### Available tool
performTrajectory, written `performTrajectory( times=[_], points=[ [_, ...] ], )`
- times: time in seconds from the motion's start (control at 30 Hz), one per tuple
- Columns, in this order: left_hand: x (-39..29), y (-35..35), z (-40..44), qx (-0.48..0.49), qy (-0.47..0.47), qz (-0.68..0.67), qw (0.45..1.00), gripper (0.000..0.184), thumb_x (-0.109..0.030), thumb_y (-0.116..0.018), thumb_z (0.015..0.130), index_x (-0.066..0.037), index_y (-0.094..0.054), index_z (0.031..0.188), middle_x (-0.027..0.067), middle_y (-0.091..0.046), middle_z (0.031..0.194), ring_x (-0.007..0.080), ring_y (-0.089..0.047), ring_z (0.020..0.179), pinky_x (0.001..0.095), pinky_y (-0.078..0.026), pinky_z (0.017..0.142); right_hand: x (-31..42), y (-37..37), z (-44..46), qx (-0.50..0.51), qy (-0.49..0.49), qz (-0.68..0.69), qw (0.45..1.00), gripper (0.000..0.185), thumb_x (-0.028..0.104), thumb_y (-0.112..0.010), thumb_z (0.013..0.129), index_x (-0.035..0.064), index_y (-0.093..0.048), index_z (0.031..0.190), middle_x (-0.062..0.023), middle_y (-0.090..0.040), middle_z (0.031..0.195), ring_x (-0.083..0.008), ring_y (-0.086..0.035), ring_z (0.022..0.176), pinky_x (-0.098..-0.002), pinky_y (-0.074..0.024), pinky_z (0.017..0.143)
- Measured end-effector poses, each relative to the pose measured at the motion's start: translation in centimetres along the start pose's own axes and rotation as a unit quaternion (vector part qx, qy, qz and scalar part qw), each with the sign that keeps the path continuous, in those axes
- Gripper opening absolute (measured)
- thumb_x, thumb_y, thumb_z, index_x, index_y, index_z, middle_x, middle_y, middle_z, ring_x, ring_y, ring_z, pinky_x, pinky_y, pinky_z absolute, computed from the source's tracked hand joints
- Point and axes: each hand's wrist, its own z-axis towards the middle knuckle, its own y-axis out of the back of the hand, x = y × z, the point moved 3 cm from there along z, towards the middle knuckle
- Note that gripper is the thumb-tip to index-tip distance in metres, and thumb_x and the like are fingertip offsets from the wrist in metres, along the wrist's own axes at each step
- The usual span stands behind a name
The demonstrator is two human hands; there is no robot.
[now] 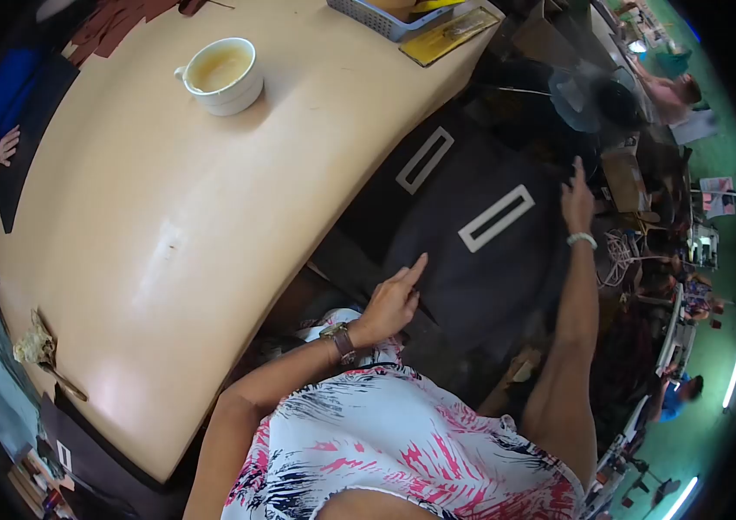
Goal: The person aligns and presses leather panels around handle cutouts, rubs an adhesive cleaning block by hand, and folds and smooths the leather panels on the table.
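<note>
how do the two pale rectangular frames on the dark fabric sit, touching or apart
Apart. The head view shows a clear band of dark fabric separating the upper frame from the lower frame.

Fluor. tubes [733, 379] glow (white) nr. green wall [732, 282].

White cup [231, 95] on pale table [212, 199]

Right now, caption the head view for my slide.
Left hand and right hand at dark flat material bearing two pale rectangular frames, beside a smooth tan table holding a white ceramic cup.
</note>
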Motion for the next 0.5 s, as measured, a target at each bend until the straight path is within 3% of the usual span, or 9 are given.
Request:
performTrajectory(
  times=[0.1, 0.17, 0.2, 0.37, 0.5],
  points=[
    [3.0, -1.5, -0.5, 0.063, 0.069, -0.033, 0.995, 0.074, -0.007, -0.056, 0.082, -0.004, -0.015, 0.143, 0.0231, -0.05, 0.108, 0.0328, -0.06, 0.093, 0.0374, -0.045, 0.084, 2.5, -5.8, 2.4, -0.01, 0.052, -0.006, 0.999, 0.068, 0.002, -0.061, 0.077, 0.0116, -0.033, 0.138, -0.0212, -0.064, 0.1, -0.0365, -0.062, 0.09, -0.0436, -0.0476, 0.08],
    [2.7, -1.2, -0.9, 0.094, 0.071, 0.011, 0.993, 0.08, -0.011, -0.058, 0.083, -0.002, -0.007, 0.143, 0.0235, -0.047, 0.113, 0.034, -0.058, 0.101, 0.0389, -0.044, 0.087, 3.8, -8.7, 3.2, 0.024, 0.021, -0.018, 0.999, 0.068, 0.006, -0.061, 0.078, 0.0119, -0.031, 0.139, -0.0119, -0.065, 0.1, -0.0291, -0.06, 0.093, -0.0449, -0.0388, 0.089],
    [2.6, -1.2, -1.0, 0.11, 0.071, 0.031, 0.991, 0.083, -0.013, -0.059, 0.083, -0.002, -0.003, 0.143, 0.0237, -0.046, 0.116, 0.0346, -0.056, 0.105, 0.0397, -0.044, 0.089, 4.5, -9.5, 3.2, 0.023, 0.021, -0.026, 0.999, 0.067, 0.006, -0.061, 0.079, 0.0118, -0.031, 0.138, -0.0111, -0.065, 0.1, -0.0285, -0.059, 0.094, -0.0458, -0.0376, 0.09],
    [3.5, -1.2, -1.1, 0.087, 0.072, 0.051, 0.992, 0.088, -0.017, -0.06, 0.083, -0.002, 0.002, 0.143, 0.0273, -0.042, 0.122, 0.0363, -0.053, 0.108, 0.0408, -0.042, 0.091, 5.6, -12.0, 3.8, 0.02, 0.004, -0.009, 1.0, 0.064, 0.006, -0.059, 0.08, 0.0114, -0.031, 0.138, -0.0086, -0.065, 0.1, -0.0274, -0.059, 0.096, -0.0496, -0.0344, 0.092],
    [4.0, -0.8, -1.2, 0.098, 0.113, 0.058, 0.987, 0.086, -0.022, -0.059, 0.083, 0.003, 0.0, 0.141, 0.035, -0.04, 0.126, 0.0424, -0.047, 0.114, 0.0413, -0.04, 0.096, 7.5, -11.5, 2.3, 0.012, -0.009, 0.001, 1.0, 0.066, 0.009, -0.059, 0.082, 0.0106, -0.027, 0.14, -0.0109, -0.054, 0.122, -0.0295, -0.047, 0.115, -0.0502, -0.0314, 0.096]
  ],
)
